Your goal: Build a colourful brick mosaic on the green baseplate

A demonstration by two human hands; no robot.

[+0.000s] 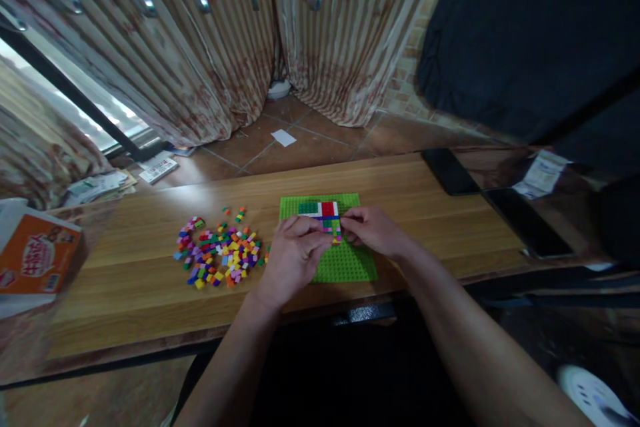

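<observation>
A green studded baseplate (349, 270) lies on the wooden table, carrying a block of toy bricks (327, 209) in green, red, white, blue and other colours. My left hand (295, 257) reaches over the plate's left side, thumb and forefinger pinched at a small pink and yellow toy brick (337, 239) on the near edge of the block. From the right, my right hand (373, 230) has its fingers curled closed against the block's right edge; whatever they may hold is hidden. Part of the block is covered by my left hand.
Left of the plate spreads a pile of loose coloured bricks (220, 250). Two dark phone-like slabs, one a black phone (450, 172) and one a longer dark slab (529, 222), lie on the right. An orange and white box (37, 253) stands at the far left of the table (135, 307).
</observation>
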